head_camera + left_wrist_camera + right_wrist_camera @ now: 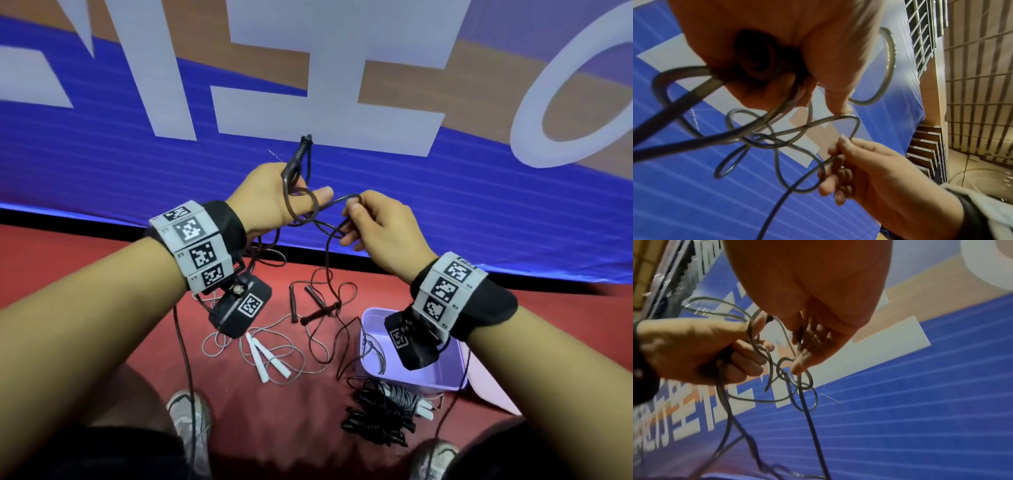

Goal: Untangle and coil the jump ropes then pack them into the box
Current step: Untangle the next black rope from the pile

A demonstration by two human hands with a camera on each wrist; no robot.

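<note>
— What do you have in the head view?

— My left hand (pixel 274 195) grips a dark handle (pixel 297 156) that sticks up at centre frame, with loops of the dark jump rope (pixel 310 209) hanging round my thumb. My right hand (pixel 380 229), just right of it, pinches a loop of the same rope. The rope trails down to the red floor (pixel 102 267), where more dark handles and a white-handled rope (pixel 265 359) lie at lower centre. The lilac box (pixel 428 380) sits at lower right, a bundle of coiled ropes (pixel 383 414) just in front of it.

— And the left wrist view?

— My left palm (pixel 777 40) fills the top, fingers curled round the handle's butt. Tangled loops (pixel 764 138) cross mid-frame; my right hand (pixel 869 165) at lower right holds one loop between thumb and fingers.

— The right wrist view?

— My right hand (pixel 818 313) at top centre, fingertips (pixel 799 368) on a knot (pixel 793 378) of rope. My left hand (pixel 694 352) at the left edge is wrapped round the handle and several strands, which drop to the bottom of the frame
</note>
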